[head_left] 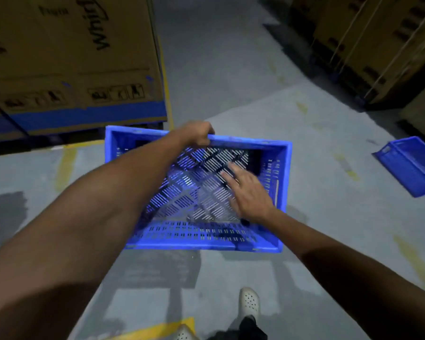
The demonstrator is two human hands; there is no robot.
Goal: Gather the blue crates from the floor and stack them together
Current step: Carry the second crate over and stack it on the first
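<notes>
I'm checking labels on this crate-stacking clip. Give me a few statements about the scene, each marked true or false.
1. The left hand grips the far rim of the near crate. True.
2. The right hand is curled round that crate's near rim. False: its fingers are straight, over the crate's slotted inside.
3. A second blue crate lies on the floor to the right. True.
4. The near crate is packed with goods. False: it is empty.
5. The big cardboard box is at the left. True.
</notes>
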